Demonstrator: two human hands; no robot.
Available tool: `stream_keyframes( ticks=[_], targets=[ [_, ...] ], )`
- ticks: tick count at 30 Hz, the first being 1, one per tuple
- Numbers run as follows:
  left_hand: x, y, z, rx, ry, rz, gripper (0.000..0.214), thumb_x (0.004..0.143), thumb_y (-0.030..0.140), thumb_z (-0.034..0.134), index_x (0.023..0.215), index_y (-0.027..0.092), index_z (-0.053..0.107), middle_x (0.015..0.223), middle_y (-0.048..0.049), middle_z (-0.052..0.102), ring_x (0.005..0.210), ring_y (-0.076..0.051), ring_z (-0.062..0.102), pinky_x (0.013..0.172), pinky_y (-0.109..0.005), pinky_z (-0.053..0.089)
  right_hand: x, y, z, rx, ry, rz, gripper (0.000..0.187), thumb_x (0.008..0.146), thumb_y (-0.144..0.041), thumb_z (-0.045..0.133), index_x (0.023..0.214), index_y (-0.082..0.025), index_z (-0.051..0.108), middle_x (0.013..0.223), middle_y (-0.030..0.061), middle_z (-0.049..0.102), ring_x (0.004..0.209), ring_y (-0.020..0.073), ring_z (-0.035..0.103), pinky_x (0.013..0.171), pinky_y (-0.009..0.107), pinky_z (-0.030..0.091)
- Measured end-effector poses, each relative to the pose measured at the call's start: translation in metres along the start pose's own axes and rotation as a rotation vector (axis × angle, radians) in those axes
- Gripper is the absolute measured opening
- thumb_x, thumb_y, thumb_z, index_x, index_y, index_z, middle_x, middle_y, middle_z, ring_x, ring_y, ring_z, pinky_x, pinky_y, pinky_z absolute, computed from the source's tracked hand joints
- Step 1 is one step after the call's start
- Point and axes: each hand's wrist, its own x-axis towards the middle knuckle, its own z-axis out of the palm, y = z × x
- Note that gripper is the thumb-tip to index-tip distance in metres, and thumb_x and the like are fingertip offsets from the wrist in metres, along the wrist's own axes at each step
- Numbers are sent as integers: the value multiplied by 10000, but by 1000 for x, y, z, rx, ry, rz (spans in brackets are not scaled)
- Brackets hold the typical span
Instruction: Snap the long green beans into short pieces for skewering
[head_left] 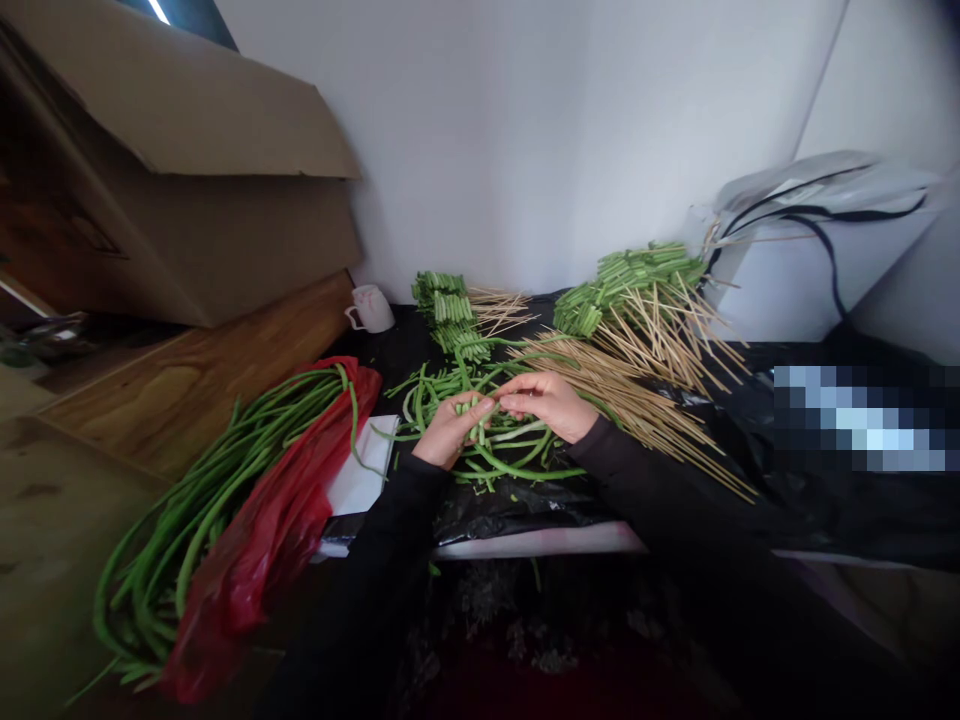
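Observation:
My left hand (448, 432) is closed around some short green bean pieces (482, 422), which show between its thumb and fingers. My right hand (553, 402) meets it fingertip to fingertip in a pinch; what lies in that pinch is too small to make out. Long green beans (517, 468) lie loose and tangled under and around both hands. To the right, a spread of bare wooden skewers (652, 410) reaches past my right wrist. Behind my hands are stacks of bean pieces on skewers, one stack (452, 310) in the middle and a larger one (637, 280) on the right.
Long beans (195, 500) in a red plastic bag (259, 560) hang over the left edge. A white mug (371, 309) stands near the wall beside a large cardboard box (247, 220). Black plastic sheeting (517, 521) covers the table. A clear bag with black straps (817, 200) is at the right.

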Motion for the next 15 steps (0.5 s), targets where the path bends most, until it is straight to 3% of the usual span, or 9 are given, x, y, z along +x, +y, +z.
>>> stream_keyframes(
  ticks=[3,6,9,12,15],
  targets=[
    [0,1,-1,49,-8,0,365,683,451,779,671,121,625,516,23,536,385,-34,375,348,-158,213,-1,-5,1,-141,9,-52,160,757,-273,679,867,-172,736,639,0,656,560,126,550,564,274,436],
    [1,1,-1,75,7,6,339,675,426,786,677,129,622,524,32,534,382,-33,363,344,-165,205,-4,-7,5,-259,29,-123,135,802,-232,635,881,-180,731,776,37,691,685,162,590,662,307,450],
    [2,0,-1,86,23,14,333,678,427,777,683,136,616,531,41,526,383,-34,352,345,-169,203,-10,-8,9,-589,38,-309,174,892,-221,538,925,-182,704,902,81,683,851,209,574,801,357,431],
    [2,-1,-2,103,29,14,340,681,436,774,681,139,609,533,43,526,394,-37,361,353,-168,216,-14,-8,11,-996,40,-479,267,957,-201,399,897,-162,656,855,111,644,871,236,520,816,374,403],
    [2,-2,-3,127,21,8,331,670,421,791,719,136,630,543,37,549,410,-43,388,363,-167,239,-16,-8,12,-1064,32,-485,261,946,-162,373,834,-169,608,800,96,609,834,232,492,805,359,382]
  ],
)
